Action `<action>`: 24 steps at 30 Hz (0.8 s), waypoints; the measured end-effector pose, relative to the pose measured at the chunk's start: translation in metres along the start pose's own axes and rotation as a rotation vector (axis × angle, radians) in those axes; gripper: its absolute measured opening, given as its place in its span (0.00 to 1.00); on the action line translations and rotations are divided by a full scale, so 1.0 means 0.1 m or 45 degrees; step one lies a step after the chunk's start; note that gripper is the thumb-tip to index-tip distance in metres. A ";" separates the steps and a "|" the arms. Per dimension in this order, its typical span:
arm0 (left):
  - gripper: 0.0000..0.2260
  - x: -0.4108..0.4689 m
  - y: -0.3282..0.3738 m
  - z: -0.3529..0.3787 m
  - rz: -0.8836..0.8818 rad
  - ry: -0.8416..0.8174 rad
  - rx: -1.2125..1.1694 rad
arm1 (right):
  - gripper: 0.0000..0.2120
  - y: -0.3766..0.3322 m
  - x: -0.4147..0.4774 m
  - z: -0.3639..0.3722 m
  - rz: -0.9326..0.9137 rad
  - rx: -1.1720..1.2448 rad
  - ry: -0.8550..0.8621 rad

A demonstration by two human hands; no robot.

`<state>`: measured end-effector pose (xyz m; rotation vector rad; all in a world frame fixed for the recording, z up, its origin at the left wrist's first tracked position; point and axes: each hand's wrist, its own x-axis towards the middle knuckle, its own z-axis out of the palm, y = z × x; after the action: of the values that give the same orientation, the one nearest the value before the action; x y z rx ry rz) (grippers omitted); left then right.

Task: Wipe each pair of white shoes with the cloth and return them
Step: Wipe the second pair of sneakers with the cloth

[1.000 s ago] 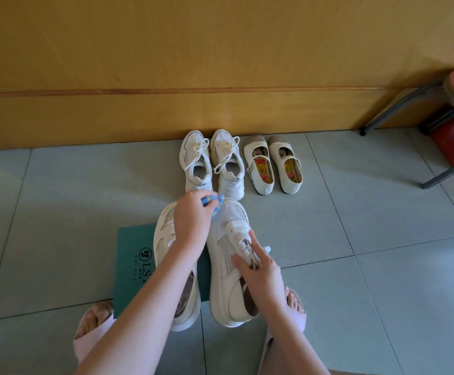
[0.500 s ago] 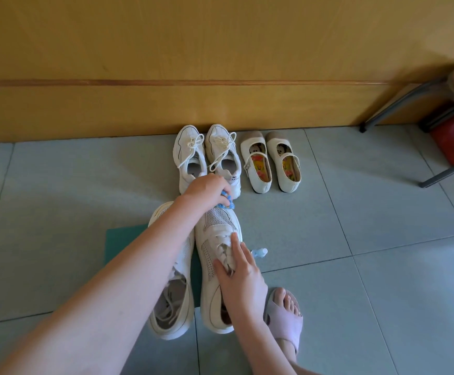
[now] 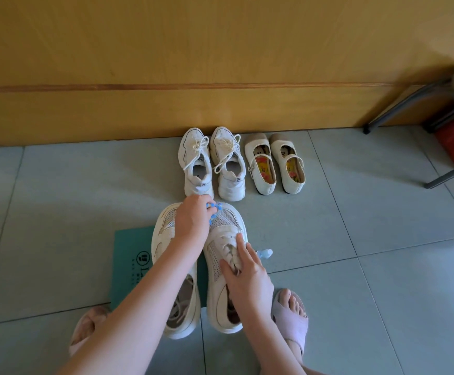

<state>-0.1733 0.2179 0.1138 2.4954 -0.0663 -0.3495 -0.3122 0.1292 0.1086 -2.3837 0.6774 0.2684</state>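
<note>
While your left hand (image 3: 193,223) curls tight round a bunched blue cloth (image 3: 213,210), the cloth presses at the toes of the near sneakers (image 3: 227,226), where the two rounded toe caps meet. Near sneakers: off-white, perforated mesh panels, thick smooth soles, side by side, toes to the wall, standing partly on a flat green mat (image 3: 131,261) with dark print. Your right hand (image 3: 247,277) lies flat over the right shoe's laces, fingers straight and spread, thumb on the mesh side; pressing, not clenched. Just beyond the toes, a laced pair (image 3: 212,163) of knit white trainers with chunky ribbed soles, heels toward you; whether the left heel touches your knuckles, you cannot tell. Beside them, cream flats (image 3: 274,163): scalloped trim, thin straps, printed insoles. A small clear bottle (image 3: 265,253) lies on glossy grey tile (image 3: 355,212), just right of the right shoe. Soft pink slippers (image 3: 292,318) on your feet. Wood-grain panel (image 3: 220,50) behind; thin metal chair legs (image 3: 399,106) far right.
</note>
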 end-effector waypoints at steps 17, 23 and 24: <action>0.07 0.00 0.12 -0.13 0.110 0.223 -0.282 | 0.30 0.07 0.00 -0.10 0.037 0.172 -0.053; 0.08 0.42 0.32 -0.09 0.354 -0.435 0.152 | 0.30 0.11 0.02 -0.09 0.061 0.229 -0.069; 0.08 0.45 0.34 -0.10 0.364 -0.491 0.200 | 0.30 0.12 0.02 -0.08 0.068 0.237 -0.067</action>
<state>-0.1264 0.1906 0.1306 2.4890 -0.6197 -0.7199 -0.3163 0.1152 0.1076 -2.1767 0.7110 0.2771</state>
